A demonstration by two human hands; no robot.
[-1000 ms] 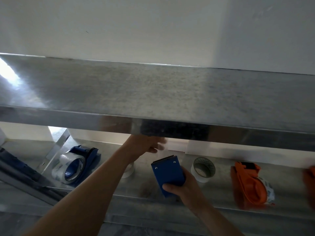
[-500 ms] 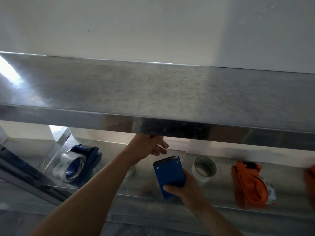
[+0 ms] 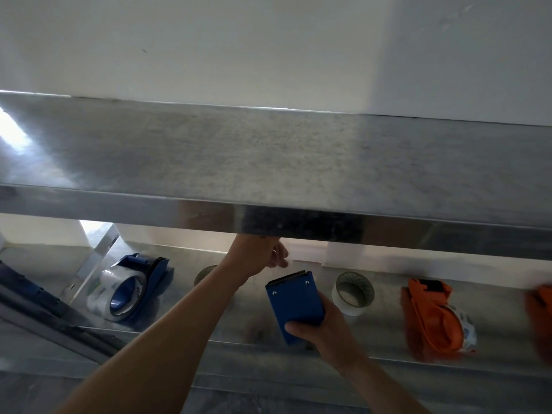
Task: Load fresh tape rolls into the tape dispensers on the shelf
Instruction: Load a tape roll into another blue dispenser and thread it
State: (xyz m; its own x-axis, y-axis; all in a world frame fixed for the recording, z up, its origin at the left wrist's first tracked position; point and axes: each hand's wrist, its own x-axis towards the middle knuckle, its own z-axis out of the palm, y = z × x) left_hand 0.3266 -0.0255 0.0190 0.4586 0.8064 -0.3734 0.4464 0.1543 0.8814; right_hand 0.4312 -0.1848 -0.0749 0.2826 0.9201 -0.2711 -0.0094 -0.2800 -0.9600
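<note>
Dispenser [image 3: 294, 304], blue, held over lower shelf [image 3: 385, 324]
Its near end is gripped by the right hand [image 3: 325, 331], toothed edge pointing toward the left hand [image 3: 257, 256], whose curled fingers [image 3: 280, 257] sit half hidden under the upper shelf lip [image 3: 298, 225]; whether they hold anything, I cannot tell.

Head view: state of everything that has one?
Held blue dispenser: in right-hand grip, toothed edge pointing away, no roll visible.
Left-hand grip: fingers curled below upper shelf edge; contents unclear.
Shelf blue dispenser: loaded with clear roll, lying down.
Loose roll: lying flat, not loaded.
Orange dispenser: loaded, lying down.
</note>
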